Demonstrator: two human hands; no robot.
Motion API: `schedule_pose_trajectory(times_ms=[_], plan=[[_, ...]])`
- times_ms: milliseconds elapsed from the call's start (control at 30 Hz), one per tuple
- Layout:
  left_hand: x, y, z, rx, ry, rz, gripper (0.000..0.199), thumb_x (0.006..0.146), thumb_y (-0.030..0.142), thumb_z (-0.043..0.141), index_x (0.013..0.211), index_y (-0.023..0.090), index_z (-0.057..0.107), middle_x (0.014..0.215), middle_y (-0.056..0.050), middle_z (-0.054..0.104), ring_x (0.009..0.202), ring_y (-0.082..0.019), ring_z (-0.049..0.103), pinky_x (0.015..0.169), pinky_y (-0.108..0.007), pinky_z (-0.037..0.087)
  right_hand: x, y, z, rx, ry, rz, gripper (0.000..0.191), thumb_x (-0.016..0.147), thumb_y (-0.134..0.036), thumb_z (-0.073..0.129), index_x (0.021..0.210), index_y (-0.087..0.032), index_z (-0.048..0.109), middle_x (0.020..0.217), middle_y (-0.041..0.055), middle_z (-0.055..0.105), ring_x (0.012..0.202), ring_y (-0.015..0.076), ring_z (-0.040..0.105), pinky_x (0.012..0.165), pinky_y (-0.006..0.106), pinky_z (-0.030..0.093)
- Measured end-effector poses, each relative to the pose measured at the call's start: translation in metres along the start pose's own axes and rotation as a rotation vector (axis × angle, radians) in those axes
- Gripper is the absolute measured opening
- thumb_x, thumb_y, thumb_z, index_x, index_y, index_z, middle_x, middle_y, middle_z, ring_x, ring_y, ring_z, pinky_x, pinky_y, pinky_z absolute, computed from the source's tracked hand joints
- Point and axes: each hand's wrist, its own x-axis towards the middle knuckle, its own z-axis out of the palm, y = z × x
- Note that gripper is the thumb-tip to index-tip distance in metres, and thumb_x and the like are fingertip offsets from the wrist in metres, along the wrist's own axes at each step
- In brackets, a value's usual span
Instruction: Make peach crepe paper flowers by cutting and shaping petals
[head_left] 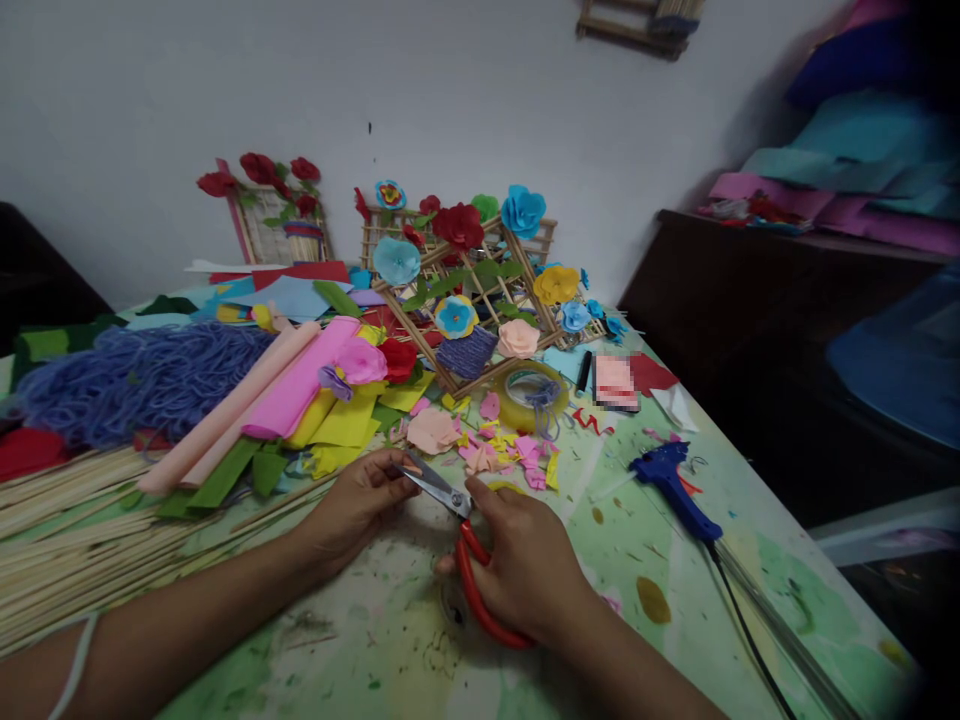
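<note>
My right hand [517,550] is wrapped round the red handles of a pair of scissors [474,580], whose metal blades point left and slightly away from me. My left hand [360,505] is closed in a pinch at the blade tips. A small piece of peach paper [411,469] seems to lie between its fingertips and the blades; most of it is hidden. Just beyond the hands lie a peach paper flower [433,431] and several pink and yellow paper scraps [529,455].
Paper flowers on a stick frame [480,280] stand behind. Left are blue yarn [142,380], paper rolls [232,405] and thin sticks [82,560]. A tape roll [555,415] lies beyond the scraps. On the right rests a blue glue gun [679,495] with its cord.
</note>
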Motion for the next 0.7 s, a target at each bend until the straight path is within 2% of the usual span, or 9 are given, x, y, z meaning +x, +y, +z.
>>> schedule_pose_trajectory(times_ms=[467,700], plan=[[0.0013,0.0013,0.0016,-0.079,-0.002,-0.022,0.032,0.05,0.029,0.09,0.069,0.014,0.07,0.063,0.001,0.064,0.061,-0.009,0.055,0.058,-0.017,0.044,0.0009,0.0004,-0.0007,0.019,-0.021,-0.014,0.056,0.083,-0.049,0.055,0.129,-0.016,0.054,0.095,0.0101,0.069,0.086,0.0242,0.065,0.071,0.03,0.046],[0.0071,0.0009,-0.0058,-0.013,-0.019,-0.009,0.03,0.052,0.03,0.089,0.069,0.015,0.071,0.064,0.0,0.065,0.062,-0.01,0.056,0.06,-0.017,0.044,0.0005,0.0001,-0.0004,0.004,-0.016,-0.002,0.053,0.083,-0.046,0.055,0.126,-0.016,0.057,0.097,0.0104,0.071,0.084,0.0238,0.067,0.07,0.029,0.045]])
